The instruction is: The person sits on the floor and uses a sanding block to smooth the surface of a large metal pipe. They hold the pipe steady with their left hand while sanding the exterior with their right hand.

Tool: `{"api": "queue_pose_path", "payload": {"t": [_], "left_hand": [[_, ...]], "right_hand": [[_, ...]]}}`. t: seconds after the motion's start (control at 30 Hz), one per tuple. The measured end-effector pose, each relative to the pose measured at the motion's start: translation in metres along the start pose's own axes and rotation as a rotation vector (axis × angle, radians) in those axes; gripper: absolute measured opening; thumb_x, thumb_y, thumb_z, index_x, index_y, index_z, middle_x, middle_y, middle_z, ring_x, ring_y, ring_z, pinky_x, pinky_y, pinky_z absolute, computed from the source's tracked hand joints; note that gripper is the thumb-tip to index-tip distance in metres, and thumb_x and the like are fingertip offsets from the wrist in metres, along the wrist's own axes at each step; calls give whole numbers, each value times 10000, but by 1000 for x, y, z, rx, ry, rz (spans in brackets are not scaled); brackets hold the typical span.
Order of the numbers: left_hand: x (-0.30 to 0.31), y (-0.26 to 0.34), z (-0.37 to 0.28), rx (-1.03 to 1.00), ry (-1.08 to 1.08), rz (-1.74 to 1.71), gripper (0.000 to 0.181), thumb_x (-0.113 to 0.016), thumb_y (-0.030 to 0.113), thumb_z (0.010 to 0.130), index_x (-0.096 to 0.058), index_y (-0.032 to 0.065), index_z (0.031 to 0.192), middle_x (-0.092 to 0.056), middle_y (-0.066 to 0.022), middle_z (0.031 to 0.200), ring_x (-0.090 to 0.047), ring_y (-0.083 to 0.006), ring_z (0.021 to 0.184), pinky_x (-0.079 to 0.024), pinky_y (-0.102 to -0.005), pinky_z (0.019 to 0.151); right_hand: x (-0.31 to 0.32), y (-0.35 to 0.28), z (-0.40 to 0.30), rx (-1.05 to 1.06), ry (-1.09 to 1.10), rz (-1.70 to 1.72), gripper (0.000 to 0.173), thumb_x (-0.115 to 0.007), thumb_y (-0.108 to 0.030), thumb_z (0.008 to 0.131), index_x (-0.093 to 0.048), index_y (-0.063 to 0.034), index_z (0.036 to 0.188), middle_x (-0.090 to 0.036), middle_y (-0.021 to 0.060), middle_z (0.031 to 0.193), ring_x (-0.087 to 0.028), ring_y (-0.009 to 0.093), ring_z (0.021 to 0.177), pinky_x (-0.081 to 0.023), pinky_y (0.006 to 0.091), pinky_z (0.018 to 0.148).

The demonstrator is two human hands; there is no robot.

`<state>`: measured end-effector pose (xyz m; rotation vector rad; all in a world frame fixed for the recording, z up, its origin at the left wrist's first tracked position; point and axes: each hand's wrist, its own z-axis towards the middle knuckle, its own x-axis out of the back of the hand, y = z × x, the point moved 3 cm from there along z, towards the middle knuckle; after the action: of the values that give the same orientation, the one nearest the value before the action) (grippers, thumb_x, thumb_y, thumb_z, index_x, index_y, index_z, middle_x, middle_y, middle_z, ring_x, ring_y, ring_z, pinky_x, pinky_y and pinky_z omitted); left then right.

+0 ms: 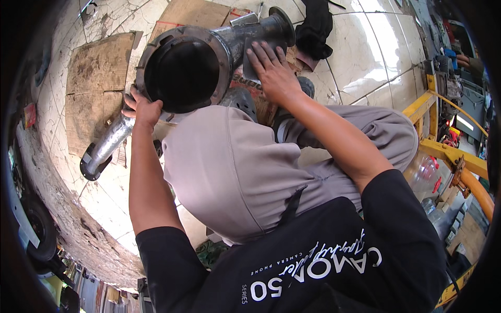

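A grey metal axle housing (227, 49) lies across the floor before me, its round dark opening facing up toward me. My left hand (144, 109) grips the housing at the lower left of the bolt-holed rim, where the left axle tube (113, 137) runs down to a flange. On the short right-hand tube, my right hand (272, 70) lies nearly flat, fingers a little spread, pressing a dark sheet, seemingly sandpaper (249, 70), against the metal. The sheet's far side is hidden under my palm. A round flange (289, 27) ends that tube.
Flattened cardboard (98, 82) lies on the cracked tiles to the left. A black cloth (315, 33) rests beyond the right flange. A yellow metal frame (430, 117) and a clear plastic bottle (420, 172) stand at my right. Farther right, part of another person's hand (463, 60) shows.
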<state>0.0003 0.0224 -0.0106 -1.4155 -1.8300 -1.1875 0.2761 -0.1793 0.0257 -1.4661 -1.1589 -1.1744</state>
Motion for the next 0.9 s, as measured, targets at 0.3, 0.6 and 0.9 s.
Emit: {"api": "queue_pose_path", "payload": {"t": [0.3,0.6,0.9], "left_hand": [[-3,-5,3,-17,-5,12,1034,-644,196,648,-2,127,1456,95,-227,1495,198,-523,1308,61,-526,1089],[-5,-6,8,-42,0,52,1023,-655,204,675,0,111,1455,98,-240,1492,198,-524,1308,60,-536,1085],[0,8,-2,-29,-13,-26,1063,-660,200,638,14,95,1453,85,-256,1488,200,-496,1322,85,-529,1084]], "right_hand": [[6,4,22,-137,-11,-148,1037,-754,-301,619,-168,-76,1444,-194,151,1491,-163,310,1388,-145,518,1108],[2,6,28,-290,7,79,1021,-722,-226,648,-110,-80,1452,-109,168,1505,-61,338,1403,-105,608,1077],[-5,15,24,-257,47,-81,1115,-774,-243,587,-91,-90,1456,-114,167,1504,-84,344,1398,-128,591,1083]]}}
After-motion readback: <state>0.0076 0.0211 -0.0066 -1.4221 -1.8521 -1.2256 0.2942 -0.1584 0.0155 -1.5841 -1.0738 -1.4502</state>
